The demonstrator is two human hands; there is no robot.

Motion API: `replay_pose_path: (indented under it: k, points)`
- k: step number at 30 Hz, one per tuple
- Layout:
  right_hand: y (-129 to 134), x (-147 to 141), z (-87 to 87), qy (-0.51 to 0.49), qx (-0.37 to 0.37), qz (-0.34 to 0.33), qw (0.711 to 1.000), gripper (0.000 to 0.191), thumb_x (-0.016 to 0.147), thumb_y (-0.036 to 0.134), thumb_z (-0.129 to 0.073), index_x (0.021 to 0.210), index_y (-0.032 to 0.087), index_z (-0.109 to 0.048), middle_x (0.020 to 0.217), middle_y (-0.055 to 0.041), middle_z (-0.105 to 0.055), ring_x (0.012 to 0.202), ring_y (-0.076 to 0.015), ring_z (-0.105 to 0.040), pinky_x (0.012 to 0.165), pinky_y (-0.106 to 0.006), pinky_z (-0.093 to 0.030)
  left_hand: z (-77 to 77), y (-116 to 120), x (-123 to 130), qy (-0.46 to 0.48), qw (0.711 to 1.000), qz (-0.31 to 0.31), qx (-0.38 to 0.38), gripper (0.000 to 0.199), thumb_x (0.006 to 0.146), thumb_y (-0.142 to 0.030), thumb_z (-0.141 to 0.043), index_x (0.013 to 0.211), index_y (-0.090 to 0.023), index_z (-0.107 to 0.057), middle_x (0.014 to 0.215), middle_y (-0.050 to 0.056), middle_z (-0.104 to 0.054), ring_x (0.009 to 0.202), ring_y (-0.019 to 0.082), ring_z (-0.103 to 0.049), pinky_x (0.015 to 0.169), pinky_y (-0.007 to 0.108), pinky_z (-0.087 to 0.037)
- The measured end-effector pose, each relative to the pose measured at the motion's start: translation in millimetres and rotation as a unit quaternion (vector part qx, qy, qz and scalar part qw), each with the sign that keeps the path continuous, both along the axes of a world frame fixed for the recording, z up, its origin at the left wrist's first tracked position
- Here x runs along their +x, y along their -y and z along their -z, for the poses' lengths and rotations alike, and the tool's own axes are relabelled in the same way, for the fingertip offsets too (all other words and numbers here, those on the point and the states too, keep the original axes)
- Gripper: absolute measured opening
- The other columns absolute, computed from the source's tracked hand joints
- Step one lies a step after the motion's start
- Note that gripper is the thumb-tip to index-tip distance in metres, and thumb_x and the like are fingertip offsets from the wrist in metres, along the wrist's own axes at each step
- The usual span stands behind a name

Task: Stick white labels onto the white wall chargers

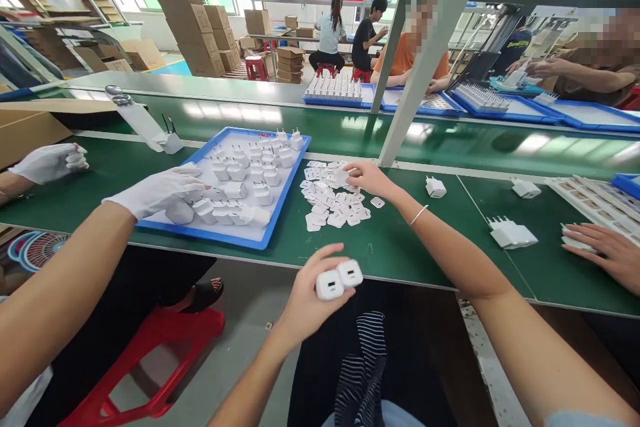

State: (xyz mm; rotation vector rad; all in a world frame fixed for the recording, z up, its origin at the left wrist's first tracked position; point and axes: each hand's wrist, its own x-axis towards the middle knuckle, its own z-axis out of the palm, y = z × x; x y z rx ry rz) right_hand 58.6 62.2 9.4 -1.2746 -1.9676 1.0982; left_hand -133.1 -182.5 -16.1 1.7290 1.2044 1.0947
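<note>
Chargers (340, 280), two white blocks with rounded corners and a smooth, lightly glossy finish, sit side by side in the left hand (305, 295), just off the near edge of the counter (410, 240). That grip is closed around them, thumb below and index finger extended above, leaving their end faces bare; each face shows a dark rectangular slot with a smaller mark beneath it.

The right hand (371, 179) reaches to the upper right of a pile of flat pieces (336, 199). Its fingers are bent and bunched close together; whether this grip has pinched a piece or merely touches one, I cannot tell. The pieces are thin, white, rounded squares, overlapping loosely on the smooth green surface, and one stray piece (377, 202) lies just to the right.

Left of the pile, a shallow blue-rimmed tray (286, 195) carries rows of white adapters (235, 170), many with metal pins pointing up. A co-worker's gloved hand (155, 192), in white knit-like fabric, rests over the tray's near-left part. To the right, a loose pronged adapter (513, 232) lies on the counter.
</note>
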Motion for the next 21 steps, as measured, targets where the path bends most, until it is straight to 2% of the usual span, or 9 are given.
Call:
replay_pose_path:
  k: [2, 4, 6, 9, 13, 17, 21]
  points:
    - [7.0, 14.0, -6.5, -0.047, -0.021, 0.018, 0.999, 0.026, 0.084, 0.009, -0.063, 0.11, 0.015, -0.064, 0.076, -0.0017, -0.071, 0.065, -0.0139, -0.067, 0.068, -0.025, -0.057, -21.4, -36.0, 9.6, -0.152, 0.985, 0.052, 0.06, 0.035, 0.085, -0.016, -0.067, 0.119, -0.022, -0.066, 0.158, 0.014, -0.041, 0.12, 0.028, -0.066, 0.102, 0.041, -0.055]
    - [15.1, 28.7, -14.3, -0.083, -0.043, 0.037, 0.995, 0.024, 0.081, 0.011, -0.067, 0.105, 0.014, -0.063, 0.073, -0.0019, -0.07, 0.062, -0.0135, -0.066, 0.065, -0.025, -0.057, -38.0, -73.9, 26.4, -0.303, 0.946, 0.082, 0.084, 0.041, 0.084, -0.006, -0.058, 0.122, -0.02, -0.062, 0.169, 0.017, -0.01, 0.095, 0.025, -0.074, 0.082, 0.041, -0.06]
    - [23.1, 43.2, -22.3, -0.11, -0.061, 0.05, 0.991, 0.022, 0.079, 0.013, -0.07, 0.101, 0.013, -0.064, 0.071, -0.0026, -0.07, 0.059, -0.0131, -0.064, 0.062, -0.024, -0.056, -47.5, -108.6, 46.8, -0.412, 0.901, 0.086, 0.106, 0.037, 0.086, -0.006, -0.052, 0.12, -0.017, -0.061, 0.169, 0.019, 0.002, 0.083, 0.024, -0.074, 0.069, 0.042, -0.059]
    - [32.7, 64.1, -33.1, -0.145, -0.075, 0.065, 0.984, 0.022, 0.077, 0.013, -0.073, 0.097, 0.014, -0.064, 0.069, -0.0015, -0.07, 0.059, -0.0118, -0.063, 0.062, -0.023, -0.055, -50.6, -146.2, 73.9, -0.488, 0.856, 0.087, 0.143, 0.041, 0.086, -0.005, -0.048, 0.125, -0.016, -0.057, 0.169, 0.022, 0.001, 0.083, 0.026, -0.074, 0.066, 0.041, -0.057]
    - [37.9, 87.7, -39.5, -0.183, -0.094, 0.073, 0.976, 0.025, 0.074, 0.012, -0.077, 0.097, 0.014, -0.067, 0.078, -0.0029, -0.073, 0.067, -0.0121, -0.066, 0.068, -0.022, -0.056, -45.7, -170.0, 90.6, -0.517, 0.832, 0.104, 0.174, 0.053, 0.085, -0.002, -0.045, 0.134, -0.018, -0.053, 0.168, 0.022, -0.008, 0.091, 0.029, -0.074, 0.069, 0.039, -0.058]
    - [36.0, 98.2, -28.7, -0.208, -0.143, 0.072, 0.965, 0.022, 0.076, 0.019, -0.079, 0.095, 0.013, -0.068, 0.083, -0.0067, -0.074, 0.074, -0.0147, -0.07, 0.073, -0.025, -0.059, -38.9, -179.4, 96.0, -0.524, 0.817, 0.138, 0.198, 0.064, 0.083, 0.0, -0.042, 0.144, -0.019, -0.045, 0.167, 0.022, -0.017, 0.101, 0.032, -0.072, 0.073, 0.041, -0.06]
    - [33.8, 97.7, -10.7, -0.225, -0.171, 0.113, 0.952, 0.018, 0.079, 0.016, -0.076, 0.087, 0.015, -0.06, 0.075, -0.0036, -0.07, 0.066, -0.0118, -0.067, 0.07, -0.024, -0.059, -27.9, -184.5, 103.0, -0.537, 0.798, 0.171, 0.214, 0.055, 0.083, 0.004, -0.037, 0.132, -0.011, -0.054, 0.162, 0.026, -0.027, 0.107, 0.034, -0.07, 0.082, 0.047, -0.06]
